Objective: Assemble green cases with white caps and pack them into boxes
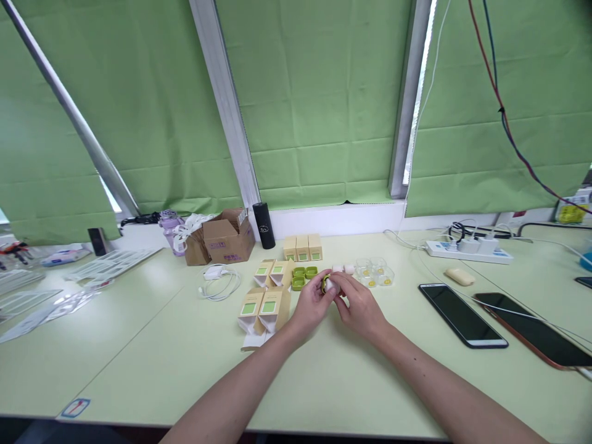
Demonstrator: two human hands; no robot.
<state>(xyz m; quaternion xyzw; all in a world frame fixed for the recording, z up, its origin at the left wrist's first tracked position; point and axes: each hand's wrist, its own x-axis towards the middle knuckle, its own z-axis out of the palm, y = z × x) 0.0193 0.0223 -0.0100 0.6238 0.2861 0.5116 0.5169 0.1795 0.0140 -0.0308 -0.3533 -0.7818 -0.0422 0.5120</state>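
Note:
Over the middle of the table, my left hand (pixel 311 308) and my right hand (pixel 363 306) meet around a small white piece (pixel 329 285) with an olive-green part at its left. Fingers of both hands are closed on it and cover much of its shape. Just left of my left hand lie three small green square cups (pixel 298 282). Beside them stand several beige cartons (pixel 259 306) with green labels and open flaps. Behind my right hand are small pale pieces (pixel 343 269), partly hidden, and clear plastic cups (pixel 374 271) with yellow spots inside.
Three closed beige boxes (pixel 302 247) stand at the back near a black cylinder (pixel 263 226) and a cardboard box (pixel 229 237). A coiled white charger cable (pixel 219 280) lies left. To the right are two phones (pixel 462 314) and a power strip (pixel 469 250).

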